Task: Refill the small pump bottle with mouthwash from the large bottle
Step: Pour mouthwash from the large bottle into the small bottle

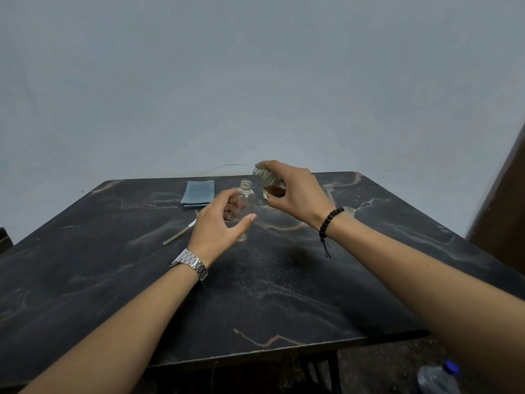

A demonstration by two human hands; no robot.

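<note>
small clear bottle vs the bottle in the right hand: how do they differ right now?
Pose: the small clear bottle stands upright on the table; the large bottle is lifted and tilted, mouth toward the small one.
Contents: the small clear bottle looks empty; the large bottle holds some amber liquid.
Hold: the right hand grips the large bottle; the left hand is open around the small clear bottle, contact unclear.
Shared: both transparent, both uncapped.

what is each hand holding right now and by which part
Right hand grips the tilted large bottle round its body. Left hand cups the small bottle; contact unclear.
</note>
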